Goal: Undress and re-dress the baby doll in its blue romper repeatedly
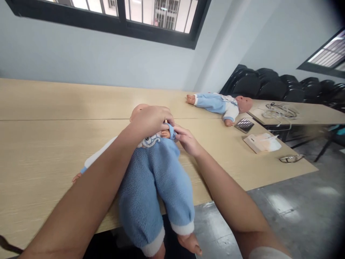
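Overhanging table edge [202, 199], doll's legs [142, 196]

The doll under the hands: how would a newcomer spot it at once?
Below the larger dark-framed window, find the pale tabletop. At its near edge, a doll lies on its back, with the left hand and right hand at a sleeve cuff. Unlike the other doll farther right, its feet overhang the edge.

Left hand [155, 117], right hand [188, 141] — both hold a doll's [153, 172] cuff [171, 132].
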Available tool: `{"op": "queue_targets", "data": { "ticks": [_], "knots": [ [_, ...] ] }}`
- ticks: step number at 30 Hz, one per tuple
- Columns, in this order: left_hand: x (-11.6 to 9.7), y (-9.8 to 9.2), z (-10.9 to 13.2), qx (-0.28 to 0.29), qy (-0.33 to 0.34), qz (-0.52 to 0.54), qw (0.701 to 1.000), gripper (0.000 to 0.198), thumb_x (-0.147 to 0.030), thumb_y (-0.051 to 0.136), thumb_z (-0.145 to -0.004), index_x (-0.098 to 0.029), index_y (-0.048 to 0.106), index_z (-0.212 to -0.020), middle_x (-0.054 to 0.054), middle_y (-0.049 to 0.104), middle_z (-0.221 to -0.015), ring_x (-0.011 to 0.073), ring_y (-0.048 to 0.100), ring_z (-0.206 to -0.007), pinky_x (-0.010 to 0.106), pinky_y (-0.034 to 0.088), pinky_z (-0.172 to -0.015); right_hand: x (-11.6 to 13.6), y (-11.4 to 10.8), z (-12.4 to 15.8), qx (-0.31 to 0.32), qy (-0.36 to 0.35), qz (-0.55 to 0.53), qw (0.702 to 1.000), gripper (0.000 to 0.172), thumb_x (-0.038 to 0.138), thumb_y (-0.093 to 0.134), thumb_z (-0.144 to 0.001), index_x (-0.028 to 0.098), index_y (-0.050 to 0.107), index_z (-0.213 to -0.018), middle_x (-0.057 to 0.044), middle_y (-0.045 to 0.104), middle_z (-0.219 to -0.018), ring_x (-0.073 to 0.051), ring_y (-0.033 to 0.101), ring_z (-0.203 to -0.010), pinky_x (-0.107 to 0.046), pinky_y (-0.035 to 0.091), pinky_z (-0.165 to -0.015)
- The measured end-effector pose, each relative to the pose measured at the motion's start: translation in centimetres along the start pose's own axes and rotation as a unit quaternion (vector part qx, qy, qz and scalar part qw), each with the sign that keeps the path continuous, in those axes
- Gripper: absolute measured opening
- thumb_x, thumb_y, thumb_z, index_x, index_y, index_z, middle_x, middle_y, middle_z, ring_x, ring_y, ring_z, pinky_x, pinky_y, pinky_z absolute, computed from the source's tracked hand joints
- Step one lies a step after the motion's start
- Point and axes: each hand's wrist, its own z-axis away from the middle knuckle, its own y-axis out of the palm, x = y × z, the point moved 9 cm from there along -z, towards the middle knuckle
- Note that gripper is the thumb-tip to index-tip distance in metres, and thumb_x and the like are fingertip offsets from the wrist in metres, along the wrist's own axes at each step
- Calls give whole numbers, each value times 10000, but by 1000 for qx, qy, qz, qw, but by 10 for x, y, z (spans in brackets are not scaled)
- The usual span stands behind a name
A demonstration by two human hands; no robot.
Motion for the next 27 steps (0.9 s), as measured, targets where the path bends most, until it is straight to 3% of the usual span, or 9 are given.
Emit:
{"op": "queue_targets", "data": {
  "ticks": [3,9,15,19,23,27],
  "knots": [
    [15,3,0,-20,-34,13,999,165,-204,711,-806,-244,813,-930,-10,767,-959,154,656,-845,281,428,-754,-18,1,2,-55,75,-92,991,366,617,671,-935,277,766,-1032,-28,763,-1127,-269,688,-1103,-422,531,-1007],
    [19,6,-1,-11,-27,22,999,121,-256,749,-798,-232,796,-906,-11,743,-913,141,638,-808,257,429,-750,-16,7,5,-76,110,-77,988,380,621,775,-867,252,706,-930,-14,733,-972,-211,661,-959,-338,540,-896],
    [33,6,7,65,-75,40,994,234,-180,676,-765,-244,813,-943,-14,730,-821,148,627,-777,261,416,-704,-6,5,3,-75,86,-70,991,340,582,781,-878,243,756,-881,-30,757,-1058,-218,680,-1025,-356,526,-967],
    [23,-4,4,11,-54,29,998,195,-182,669,-760,-227,774,-919,-3,724,-912,151,621,-812,265,418,-714,-16,7,6,-94,133,-106,981,381,589,788,-867,258,797,-1055,-22,790,-1064,-232,708,-1018,-379,536,-984],
    [16,-5,2,-35,-22,-11,999,77,-187,670,-788,-220,704,-849,0,698,-934,157,600,-820,283,402,-707,-25,8,9,-97,163,-164,968,358,556,846,-811,250,800,-990,-23,806,-1041,-250,724,-996,-414,546,-1010],
    [18,0,4,-39,11,-22,999,77,-176,646,-829,-220,706,-814,-2,692,-970,146,602,-829,285,413,-746,-20,14,8,-70,169,-211,960,318,510,824,-837,236,817,-999,-43,813,-1091,-262,734,-1041,-418,531,-1055]
  ]
}}
